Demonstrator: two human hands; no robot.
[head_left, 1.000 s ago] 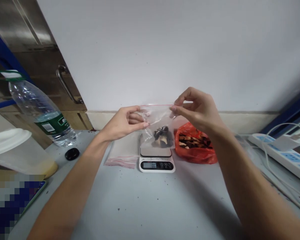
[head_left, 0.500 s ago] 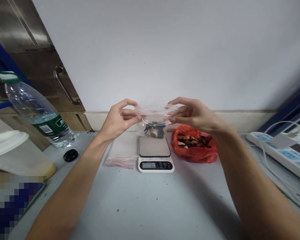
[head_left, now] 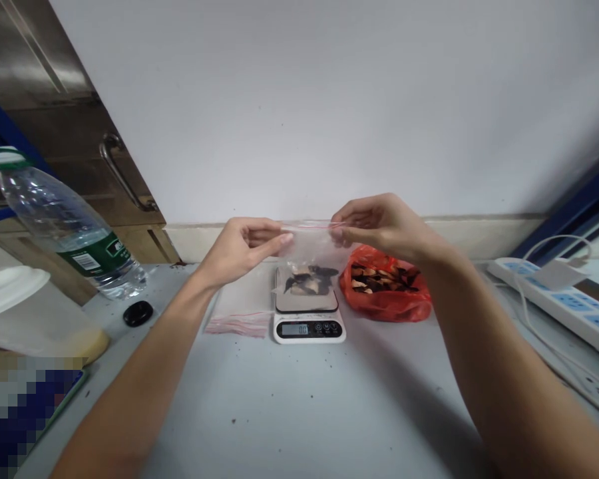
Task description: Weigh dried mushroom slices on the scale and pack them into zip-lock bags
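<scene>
Around the scale (head_left: 307, 317) sit a bottle (head_left: 84, 229) and power strip (head_left: 569, 303).

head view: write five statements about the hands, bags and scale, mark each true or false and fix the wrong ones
1. The left hand and right hand both grip the clear bag. True.
2. The clear bag is empty. False: dark pieces are inside.
3. The scale shows zero. True.
4. The red bag stands left of the scale. False: it is on the right.
5. The red bag is open. True.
</scene>
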